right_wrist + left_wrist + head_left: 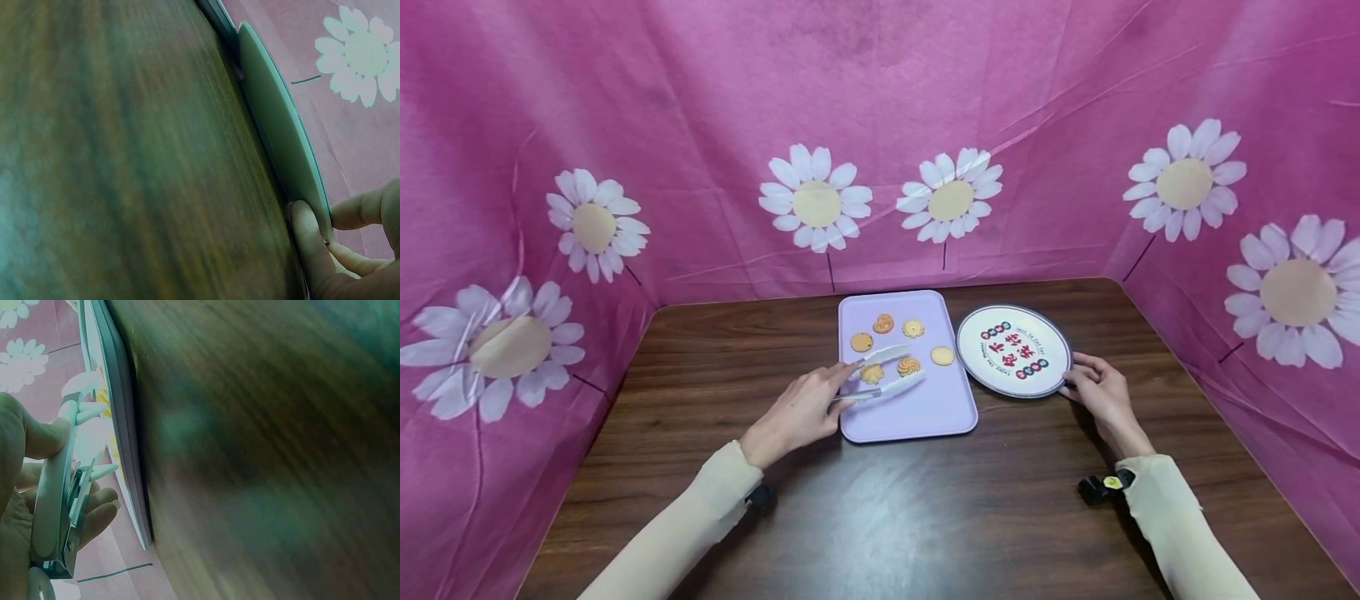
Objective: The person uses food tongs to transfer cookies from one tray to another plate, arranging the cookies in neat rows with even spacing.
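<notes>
My left hand [797,410] holds metal tongs [52,487] with pale tips, reaching over a lilac tray [917,422]. The tongs stand spread, one tip on the far side of a swirled cookie [908,367] and the other on its near side. Just left of it, a shell-like cookie [871,373] lies between the tong arms. A plain oval cookie [942,356] lies by the tray's right edge. My right hand [1102,393] pinches the near right rim of a round white plate [1048,342] with red lettering, thumb and fingers on opposite faces in the right wrist view.
Farther back on the tray lie a pretzel-like cookie [883,323], a flower-shaped cookie [913,328] and a round brown cookie [862,342]. Plate and tray stand side by side on a dark wooden table [880,533]. A pink flowered cloth [880,75] hangs around the back and sides.
</notes>
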{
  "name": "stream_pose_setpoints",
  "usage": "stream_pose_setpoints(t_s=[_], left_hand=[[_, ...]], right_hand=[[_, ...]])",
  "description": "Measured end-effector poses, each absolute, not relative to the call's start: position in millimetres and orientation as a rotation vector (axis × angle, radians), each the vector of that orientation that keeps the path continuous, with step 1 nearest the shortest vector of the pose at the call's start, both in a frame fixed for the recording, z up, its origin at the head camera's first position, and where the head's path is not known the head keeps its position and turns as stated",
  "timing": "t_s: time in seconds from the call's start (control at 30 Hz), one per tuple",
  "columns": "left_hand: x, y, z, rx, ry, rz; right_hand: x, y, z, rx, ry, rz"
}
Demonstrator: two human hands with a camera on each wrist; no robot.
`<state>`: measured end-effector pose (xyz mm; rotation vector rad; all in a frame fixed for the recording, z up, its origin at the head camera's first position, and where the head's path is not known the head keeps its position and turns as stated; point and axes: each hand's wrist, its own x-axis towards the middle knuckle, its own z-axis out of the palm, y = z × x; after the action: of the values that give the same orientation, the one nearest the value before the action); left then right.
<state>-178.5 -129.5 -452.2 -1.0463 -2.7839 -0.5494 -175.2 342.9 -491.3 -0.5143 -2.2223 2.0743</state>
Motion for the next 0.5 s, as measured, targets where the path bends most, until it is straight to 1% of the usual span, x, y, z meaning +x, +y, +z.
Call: stream_pose_setpoints(t_s=[0.5], left_hand=[[-191, -131, -435, -1.171, -2.798, -0.351]], right_hand=[[-176, 346, -494, -0.483, -2.277, 2.039]])
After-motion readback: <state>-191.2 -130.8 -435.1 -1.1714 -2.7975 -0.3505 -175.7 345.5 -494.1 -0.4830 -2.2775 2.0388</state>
